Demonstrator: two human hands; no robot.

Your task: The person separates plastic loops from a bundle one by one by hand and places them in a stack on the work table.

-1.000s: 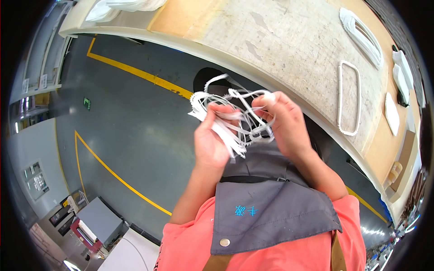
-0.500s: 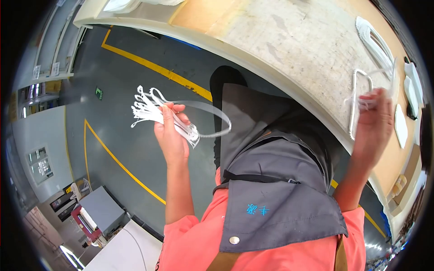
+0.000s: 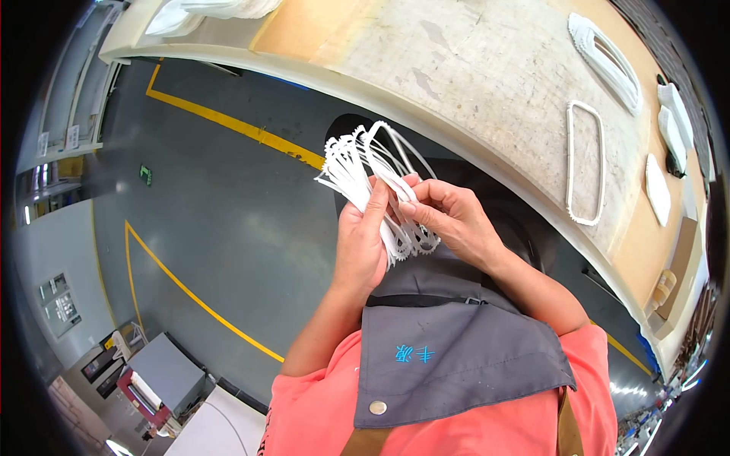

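Note:
My left hand (image 3: 360,242) is closed around a bundle of thin white loops (image 3: 348,169) with toothed edges, held in front of the apron. Against the same bundle, my right hand (image 3: 460,220) pinches white loop strands between thumb and fingers. Loop ends fan out above the left hand, and more hang below between the two hands. Fingers partly hide the middle of the bundle. On the table (image 3: 471,83) to the right lies a single white rectangular loop (image 3: 570,163), apart from both hands.
A stack of white loops (image 3: 604,61) lies at the table's far right. Beyond it are white pads (image 3: 658,190) and a cardboard piece (image 3: 677,277). More white pieces (image 3: 228,7) lie at the upper left. The table edge curves in front of me above a grey floor with yellow lines.
My right hand has left the table on the right and come over to the bundle, gripping it. My left hand has moved right with the bundle. The single loop stays on the table.

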